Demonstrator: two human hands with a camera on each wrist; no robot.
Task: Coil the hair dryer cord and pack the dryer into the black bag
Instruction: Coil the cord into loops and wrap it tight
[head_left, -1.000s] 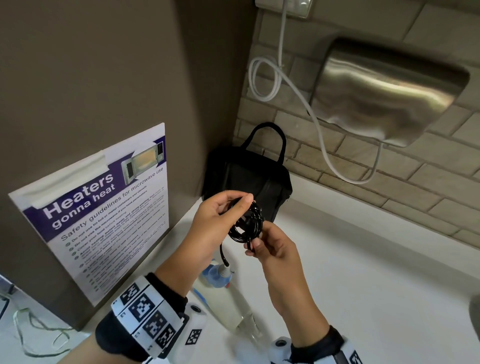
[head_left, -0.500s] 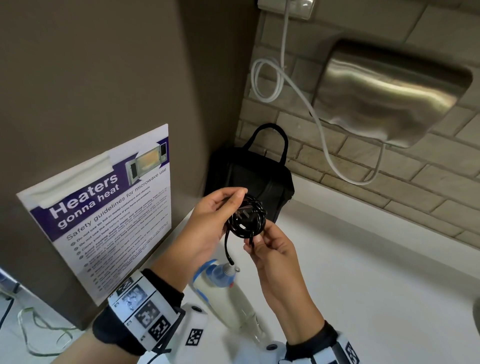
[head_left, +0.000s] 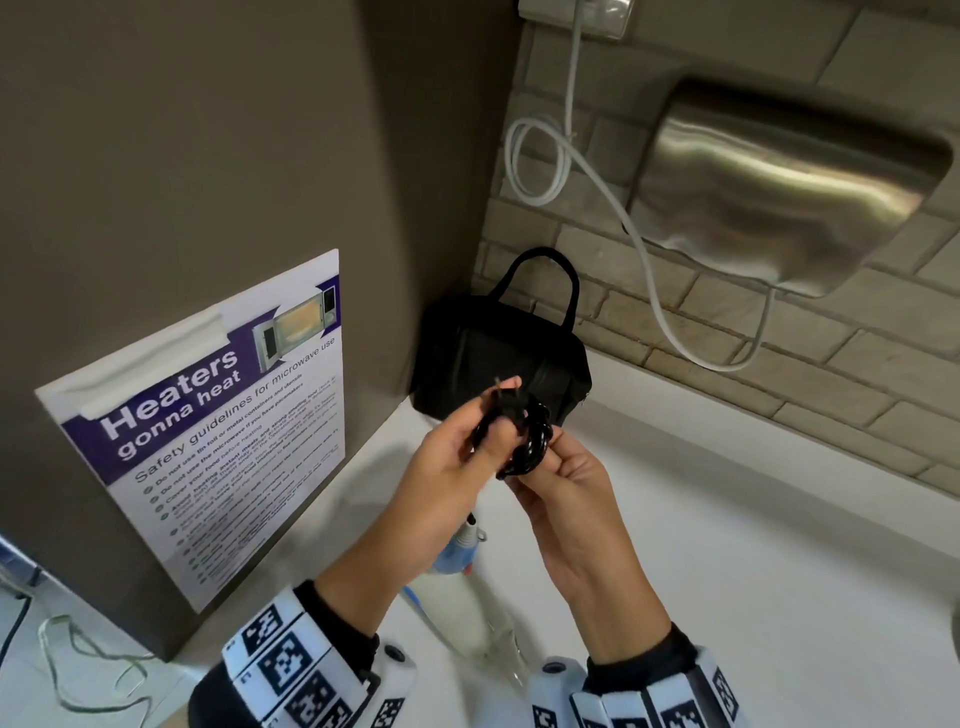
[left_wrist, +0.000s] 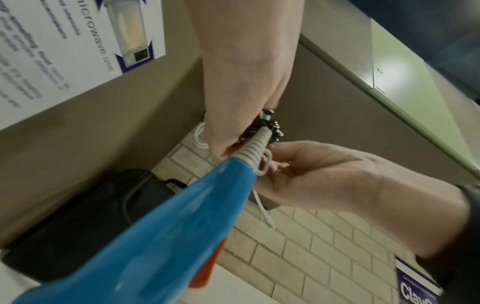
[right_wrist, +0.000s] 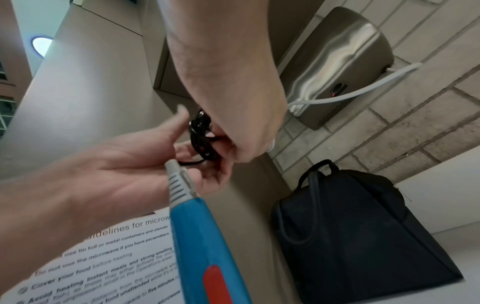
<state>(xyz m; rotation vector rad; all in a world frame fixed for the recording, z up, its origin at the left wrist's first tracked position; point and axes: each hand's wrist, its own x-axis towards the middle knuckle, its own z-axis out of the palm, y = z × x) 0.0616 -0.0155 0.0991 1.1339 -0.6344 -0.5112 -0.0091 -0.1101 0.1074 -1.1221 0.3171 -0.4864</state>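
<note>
A black cord coil (head_left: 525, 439) is held between both hands above the white counter (head_left: 753, 519). My left hand (head_left: 493, 415) pinches the coil's near-left side, and the plug's prongs stick up by its forefinger. My right hand (head_left: 545, 460) grips the coil from below right. The hair dryer (head_left: 457, 561), blue and white, hangs under the hands on a short stretch of cord. Its blue handle (left_wrist: 168, 236) fills the left wrist view and shows a red switch (right_wrist: 215, 286) in the right wrist view. The black bag (head_left: 498, 353) stands upright in the corner just beyond the hands.
A steel hand dryer (head_left: 779, 182) hangs on the brick wall at the right, with a looped white cable (head_left: 540, 161). A brown panel with a microwave safety poster (head_left: 208, 426) closes the left side. The counter stretches to the right.
The coil has turned in my hands. The plug now sits up by the left forefinger, and less loose cord hangs down to the dryer.
</note>
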